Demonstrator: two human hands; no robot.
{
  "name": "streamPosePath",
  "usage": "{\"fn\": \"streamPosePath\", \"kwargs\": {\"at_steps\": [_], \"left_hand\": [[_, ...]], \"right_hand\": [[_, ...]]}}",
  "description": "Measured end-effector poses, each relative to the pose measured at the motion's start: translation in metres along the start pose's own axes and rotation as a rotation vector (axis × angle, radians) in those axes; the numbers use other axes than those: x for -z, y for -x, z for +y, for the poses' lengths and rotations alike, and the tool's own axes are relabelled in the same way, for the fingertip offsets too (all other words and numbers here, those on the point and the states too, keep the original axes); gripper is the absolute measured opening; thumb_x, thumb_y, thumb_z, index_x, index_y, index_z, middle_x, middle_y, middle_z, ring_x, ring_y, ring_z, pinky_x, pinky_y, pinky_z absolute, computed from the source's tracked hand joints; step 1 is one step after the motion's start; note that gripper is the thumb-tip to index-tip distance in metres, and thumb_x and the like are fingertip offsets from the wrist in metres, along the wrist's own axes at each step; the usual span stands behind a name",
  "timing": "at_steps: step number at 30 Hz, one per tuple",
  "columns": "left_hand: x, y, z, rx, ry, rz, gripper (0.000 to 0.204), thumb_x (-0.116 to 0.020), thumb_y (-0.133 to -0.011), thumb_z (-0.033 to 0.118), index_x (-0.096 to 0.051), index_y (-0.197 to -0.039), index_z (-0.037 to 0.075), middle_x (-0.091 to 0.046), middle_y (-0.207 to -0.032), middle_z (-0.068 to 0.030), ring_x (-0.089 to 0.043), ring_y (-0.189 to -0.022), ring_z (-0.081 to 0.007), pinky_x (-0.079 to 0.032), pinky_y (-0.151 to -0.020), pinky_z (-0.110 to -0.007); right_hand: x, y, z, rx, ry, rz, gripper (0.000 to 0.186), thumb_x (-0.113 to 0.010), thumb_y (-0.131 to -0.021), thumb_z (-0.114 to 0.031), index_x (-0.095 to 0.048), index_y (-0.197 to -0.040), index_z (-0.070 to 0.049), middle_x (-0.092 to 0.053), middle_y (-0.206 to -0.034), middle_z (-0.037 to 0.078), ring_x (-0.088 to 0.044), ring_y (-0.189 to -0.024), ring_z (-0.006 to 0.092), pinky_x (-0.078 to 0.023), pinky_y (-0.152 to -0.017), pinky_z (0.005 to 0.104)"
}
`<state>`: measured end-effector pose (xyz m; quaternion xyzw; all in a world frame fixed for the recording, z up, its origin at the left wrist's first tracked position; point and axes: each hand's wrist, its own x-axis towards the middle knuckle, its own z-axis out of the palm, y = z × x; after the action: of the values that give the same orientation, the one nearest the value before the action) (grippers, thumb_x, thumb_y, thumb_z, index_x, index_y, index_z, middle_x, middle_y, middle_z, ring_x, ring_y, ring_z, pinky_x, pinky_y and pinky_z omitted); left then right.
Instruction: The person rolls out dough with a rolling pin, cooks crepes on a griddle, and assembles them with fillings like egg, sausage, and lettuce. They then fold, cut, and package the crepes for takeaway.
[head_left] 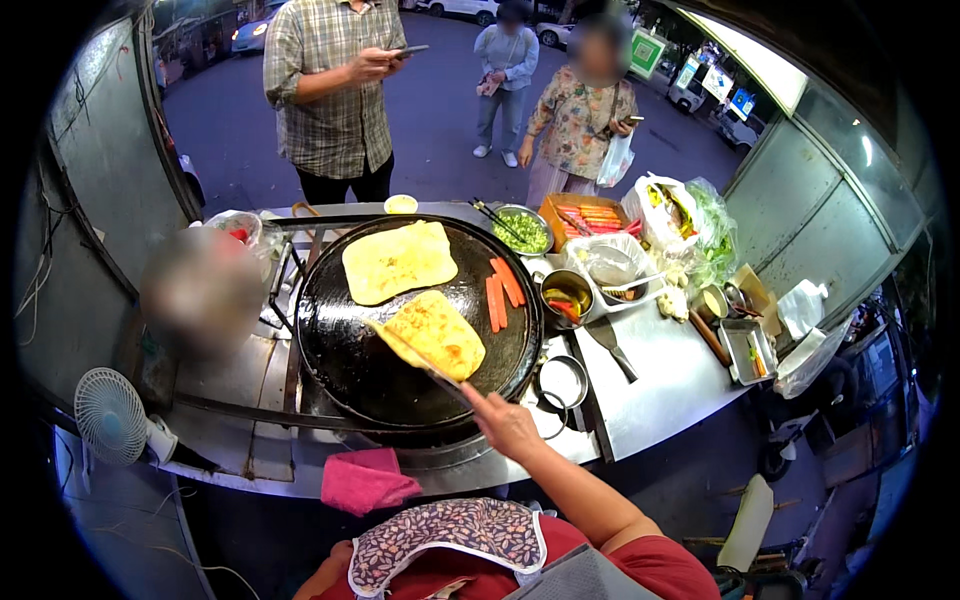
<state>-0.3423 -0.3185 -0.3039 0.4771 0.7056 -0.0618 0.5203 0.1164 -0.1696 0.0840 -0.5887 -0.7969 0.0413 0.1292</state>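
Note:
My right hand (pixel 503 424) is closed around the handle of a spatula (pixel 446 382), its fingers wrapped round the grip. The blade goes to the near flatbread (pixel 445 335), a golden piece with browned spots whose left edge is lifted and folded. How far the blade reaches beneath is hidden. Behind it a paler flatbread (pixel 400 262) lies flat on the round black griddle (pixel 330 345). Several reddish sausage strips (pixel 496 300) rest on the griddle's right side. Only a bit of my left arm (pixel 325 575) shows at the lower edge; that hand is out of sight.
Right of the griddle stand a sauce pot (pixel 565 295), a bowl of chopped greens (pixel 522 230), a metal cup (pixel 562 382) and a second spatula (pixel 612 348). A pink cloth (pixel 368 482) hangs at the front edge. A fan (pixel 110 415) is at left. Several people stand beyond the counter.

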Motion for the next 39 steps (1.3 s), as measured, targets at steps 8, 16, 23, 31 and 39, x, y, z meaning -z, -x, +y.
{"fn": "streamPosePath", "kwargs": {"at_steps": [8, 16, 23, 31, 39], "left_hand": [[-0.040, 0.020, -0.060, -0.159, -0.117, 0.161, 0.046, -0.060, -0.093, 0.043, -0.073, -0.111, 0.002, -0.070, -0.112, -0.0244, -0.067, -0.106, -0.0416, -0.052, -0.093, -0.049], [-0.124, 0.078, -0.007, 0.065, 0.323, 0.170, 0.036, -0.070, -0.093, 0.040, -0.075, -0.106, 0.007, -0.076, -0.096, -0.0120, -0.073, -0.091, -0.0248, -0.055, -0.081, -0.038], [-0.190, 0.138, 0.067, 0.232, 0.429, 0.266, 0.028, -0.072, -0.092, 0.032, -0.075, -0.105, 0.007, -0.077, -0.098, -0.0102, -0.073, -0.092, -0.0225, -0.055, -0.083, -0.035], [-0.117, 0.185, 0.134, 0.014, 0.599, 0.674, 0.010, -0.067, -0.097, 0.013, -0.072, -0.097, 0.003, -0.072, -0.083, -0.0039, -0.067, -0.077, -0.0114, -0.053, -0.073, -0.029], [0.138, 0.144, 0.248, -0.357, 0.342, 1.002, 0.021, -0.062, -0.101, 0.021, -0.065, -0.115, 0.005, -0.073, -0.090, -0.0077, -0.068, -0.078, -0.0162, -0.054, -0.073, -0.032]], "right_hand": [[0.016, 0.009, 0.087, -0.016, -0.582, -0.148, 0.074, -0.076, -0.085, -0.011, -0.047, -0.153, -0.022, -0.063, -0.119, 0.014, -0.069, -0.082, 0.0265, -0.055, -0.075, 0.0371], [0.063, 0.036, 0.193, 0.026, -0.153, -0.248, 0.074, -0.076, -0.082, -0.008, -0.052, -0.150, -0.028, -0.062, -0.083, 0.010, -0.064, -0.073, 0.0285, -0.052, -0.069, 0.0423], [0.100, -0.033, 0.274, 0.742, 0.540, -0.016, 0.080, -0.066, -0.083, -0.008, -0.042, -0.156, -0.032, -0.051, -0.087, 0.002, -0.059, -0.071, 0.0167, -0.054, -0.060, 0.0307], [-0.016, -0.130, 0.173, 0.855, 0.263, 0.018, 0.075, -0.061, -0.084, -0.004, -0.044, -0.153, -0.030, -0.056, -0.085, 0.004, -0.064, -0.073, 0.0209, -0.055, -0.062, 0.0357], [0.069, -0.108, 0.150, 0.375, -0.243, -0.170, 0.061, -0.072, -0.089, -0.010, -0.056, -0.146, -0.025, -0.068, -0.090, 0.015, -0.069, -0.074, 0.0286, -0.055, -0.068, 0.0399]]}}
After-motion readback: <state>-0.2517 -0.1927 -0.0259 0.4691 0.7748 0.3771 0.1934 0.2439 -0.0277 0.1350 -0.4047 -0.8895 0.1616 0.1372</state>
